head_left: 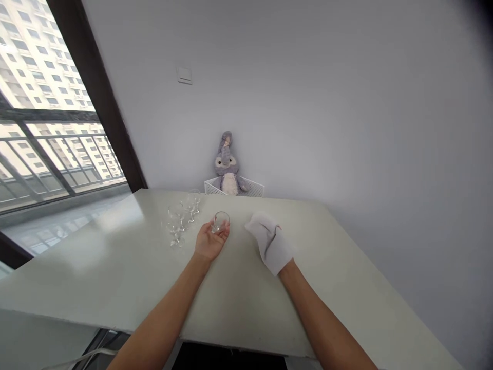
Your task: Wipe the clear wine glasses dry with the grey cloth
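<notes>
My left hand (210, 241) is closed round a small clear glass (221, 220), its round rim turned up and toward me. The fingers lie along the glass's underside and far side. A white cloth (269, 241) covers my right hand (285, 266) almost down to the wrist, hiding the fingers, and the hand holds it just above the table, apart from the glass. To the left of my left hand stand several clear stemmed glasses (177, 221) in a loose cluster; their outlines are faint against the pale surface.
The pale table (231, 303) spreads out beneath both hands. At its far edge, a grey plush toy (230, 180) sits in a white perforated basket (254, 189) against the wall. A dark-framed window (111, 97) is on the left, and a cable (94, 352) shows at lower left.
</notes>
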The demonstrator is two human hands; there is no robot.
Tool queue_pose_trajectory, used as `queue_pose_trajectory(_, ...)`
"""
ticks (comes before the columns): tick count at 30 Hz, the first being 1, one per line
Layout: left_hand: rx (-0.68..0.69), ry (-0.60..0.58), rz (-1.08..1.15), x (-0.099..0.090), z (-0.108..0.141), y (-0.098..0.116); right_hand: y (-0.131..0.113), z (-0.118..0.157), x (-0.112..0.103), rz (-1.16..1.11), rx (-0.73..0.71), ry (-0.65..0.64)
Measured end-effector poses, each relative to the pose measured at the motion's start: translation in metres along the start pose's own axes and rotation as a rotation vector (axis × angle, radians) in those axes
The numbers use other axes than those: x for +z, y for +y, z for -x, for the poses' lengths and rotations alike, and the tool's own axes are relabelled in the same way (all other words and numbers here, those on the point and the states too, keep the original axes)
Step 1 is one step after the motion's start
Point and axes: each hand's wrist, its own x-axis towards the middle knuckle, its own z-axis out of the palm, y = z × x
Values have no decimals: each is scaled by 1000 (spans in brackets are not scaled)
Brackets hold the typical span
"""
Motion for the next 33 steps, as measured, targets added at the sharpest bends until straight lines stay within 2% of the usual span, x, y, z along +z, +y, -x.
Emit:
queue_pose_trajectory(4, -56, -80, -94, 6, -25, -15, 6, -8, -13, -11, 29, -7)
queue_pose_trajectory(8, -53, -108, -151, -1, -31, -30, 3, -12, -17, -222, 33, 71)
queue_pose_trajectory(11, -15, -159, -172, -9, -30, -42, -9, -3, -10, -303, 72, 183)
queue_pose_trajectory(13, 16, -208, -191, -14, -30, -48, -20, 9, 2, -226, 75, 211)
queue_pose_trajectory(14, 29, -235, -202, -16, -29, -51, -24, 16, 9, -155, 58, 181)
queue_pose_trajectory(17, 68, -296, -245, -18, -27, -56, -30, 32, 33, 106, -43, -17)
queue_pose_trajectory(21, 84, -286, -344, -17, -21, -56, -28, 38, 49, 284, -124, -157)
queue_pose_trajectory(24, 109, -293, -392, -15, -16, -58, -28, 35, 48, 290, -175, -197)
queue_pose_trajectory(28, 127, -319, -397, -12, -12, -62, -31, 34, 44, 272, -167, -174)
queue_pose_trajectory(33, 159, -377, -479, -10, -6, -65, -29, 35, 43, 113, 1, -213)
